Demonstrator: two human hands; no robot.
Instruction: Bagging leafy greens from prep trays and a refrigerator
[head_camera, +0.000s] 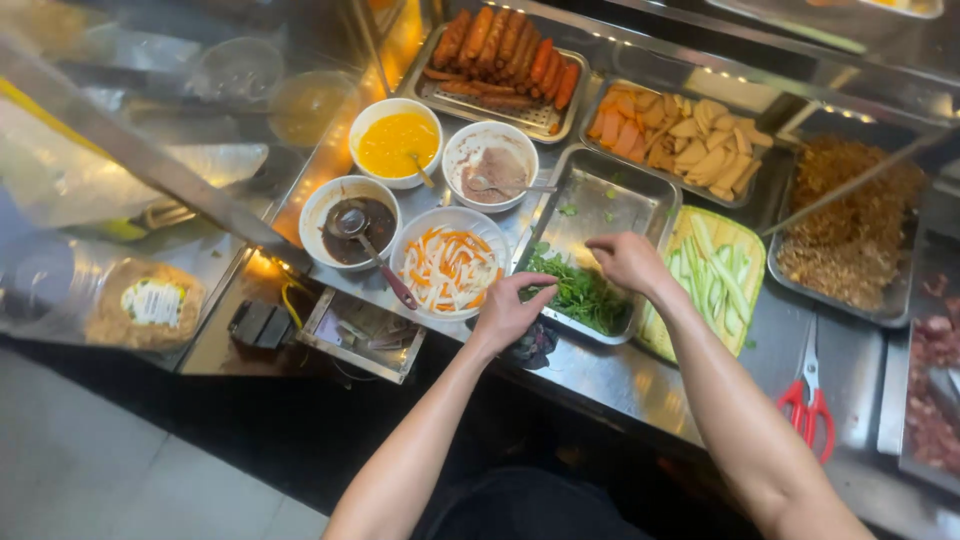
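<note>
I've got both hands over the steel tray (640, 205) of green herbs (585, 293), which lie heaped in its near corner. Left hand (507, 310) hovers at the tray's near-left edge w/ fingers curled, thumb & forefinger nearly pinched, nothing in them I can see. Right hand (628, 262) reaches down, fingertips on the leaves. Herbs look light, limp, bruise easily, so I judge a loose pinch at the stems is best.

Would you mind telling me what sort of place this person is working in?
Most likely a street-food or sandwich stall counter. Steel trays hold sausages and green herbs, bowls hold sauces such as the yellow sauce, and both hands, left hand and right hand, reach into the herbs.
</note>
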